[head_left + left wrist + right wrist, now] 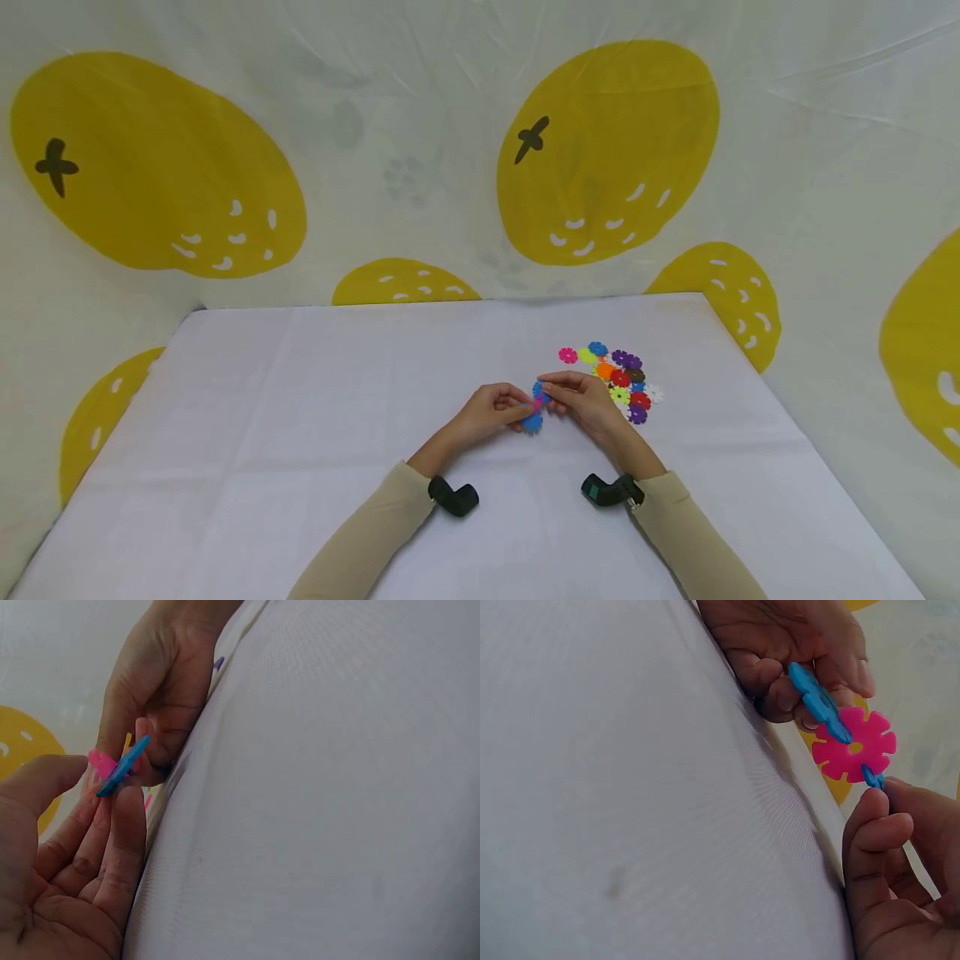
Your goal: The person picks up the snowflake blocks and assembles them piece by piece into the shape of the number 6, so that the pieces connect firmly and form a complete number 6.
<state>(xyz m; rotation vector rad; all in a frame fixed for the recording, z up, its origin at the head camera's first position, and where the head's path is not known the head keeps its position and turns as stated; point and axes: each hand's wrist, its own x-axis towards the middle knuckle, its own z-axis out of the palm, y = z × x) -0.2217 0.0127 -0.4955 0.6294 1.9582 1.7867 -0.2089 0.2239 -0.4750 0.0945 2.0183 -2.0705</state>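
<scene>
My hands hold a small chain of notched plastic building discs above the white table. A pink disc [855,745] is in the middle, with a blue disc [820,703] slotted into one side and a second blue disc [873,777] into the other. My left hand [491,412] holds the chain at the pink disc and the first blue disc, thumb at the pink edge. Between thumb and fingers, my right hand [588,403] pinches the second blue disc, which those fingers mostly hide in the right wrist view.
Just beyond my right hand lies a loose pile of discs [619,395] in red, purple, yellow, orange, white and other colours. A single pink disc [567,356] sits at its far left. A white cloth covers the table [300,450], and a fruit-print curtain [420,125] hangs behind.
</scene>
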